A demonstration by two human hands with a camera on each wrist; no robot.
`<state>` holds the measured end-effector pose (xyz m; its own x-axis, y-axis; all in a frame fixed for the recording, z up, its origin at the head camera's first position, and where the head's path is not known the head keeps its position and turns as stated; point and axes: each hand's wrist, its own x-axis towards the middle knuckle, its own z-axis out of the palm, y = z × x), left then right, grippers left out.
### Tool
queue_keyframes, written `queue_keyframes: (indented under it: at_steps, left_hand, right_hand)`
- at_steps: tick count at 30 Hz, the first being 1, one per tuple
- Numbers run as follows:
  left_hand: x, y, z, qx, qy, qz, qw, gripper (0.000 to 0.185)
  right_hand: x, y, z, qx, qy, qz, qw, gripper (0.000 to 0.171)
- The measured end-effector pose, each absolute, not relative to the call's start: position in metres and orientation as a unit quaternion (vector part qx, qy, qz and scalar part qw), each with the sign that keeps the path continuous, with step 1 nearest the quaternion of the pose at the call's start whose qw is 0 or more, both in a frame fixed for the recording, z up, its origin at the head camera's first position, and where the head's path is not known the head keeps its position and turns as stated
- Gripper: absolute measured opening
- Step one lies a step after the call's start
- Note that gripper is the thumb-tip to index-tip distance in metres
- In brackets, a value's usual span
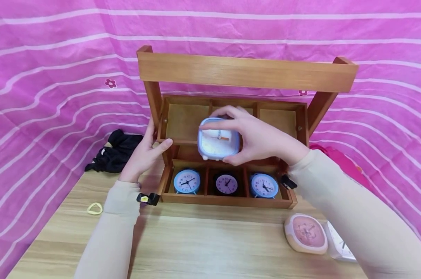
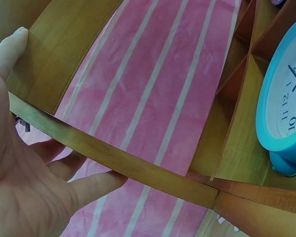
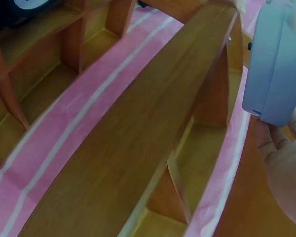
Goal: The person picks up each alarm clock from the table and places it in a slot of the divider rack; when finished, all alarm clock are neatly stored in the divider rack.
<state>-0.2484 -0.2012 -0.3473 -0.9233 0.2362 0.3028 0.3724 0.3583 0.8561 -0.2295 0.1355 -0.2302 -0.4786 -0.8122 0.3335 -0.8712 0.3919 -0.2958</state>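
A light-blue rounded-square alarm clock (image 1: 219, 144) is gripped by my right hand (image 1: 257, 139), fingers over its top and thumb below, in front of the upper row of a wooden shelf (image 1: 247, 71). The right wrist view shows the side of this clock (image 3: 274, 64). My left hand (image 1: 145, 153) touches the shelf's left side, thumb toward the front; in the left wrist view its fingers lie along a wooden side strip (image 2: 113, 153). The lower row holds a blue round clock (image 1: 187, 181), a black round clock (image 1: 226, 184) and another blue round clock (image 1: 264, 185), each in its own compartment.
On the table's right lie a pink clock (image 1: 306, 233) and a white clock (image 1: 339, 242), partly behind my right sleeve. Black cloth (image 1: 118, 151) and a yellow band (image 1: 94, 208) lie at left. Pink striped fabric (image 1: 210, 27) hangs behind; red cloth (image 1: 343, 164) sits right.
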Motion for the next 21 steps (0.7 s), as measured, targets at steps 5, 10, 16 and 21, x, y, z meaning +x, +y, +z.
queue_keyframes:
  at_steps: [5,10,16,21]
  left_hand:
    - [-0.254,-0.204,-0.353,-0.187,-0.824,-0.531,0.070,0.094]
    - [-0.257,-0.206,-0.353,-0.200,-0.819,-0.532,0.080,0.094]
    - [-0.258,-0.207,-0.356,-0.197,-0.821,-0.530,0.078,0.095]
    - [-0.258,-0.206,-0.358,-0.199,-0.821,-0.530,0.082,0.095]
  right_hand:
    - [-0.244,0.123,-0.234,0.515,-0.828,0.210,0.071,0.078]
    - [-0.253,0.109,-0.235,0.517,-0.829,0.204,0.067,0.078]
    - [-0.263,0.092,-0.228,0.502,-0.837,0.208,0.057,0.077]
    - [-0.270,0.082,-0.223,0.493,-0.846,0.198,0.051,0.077]
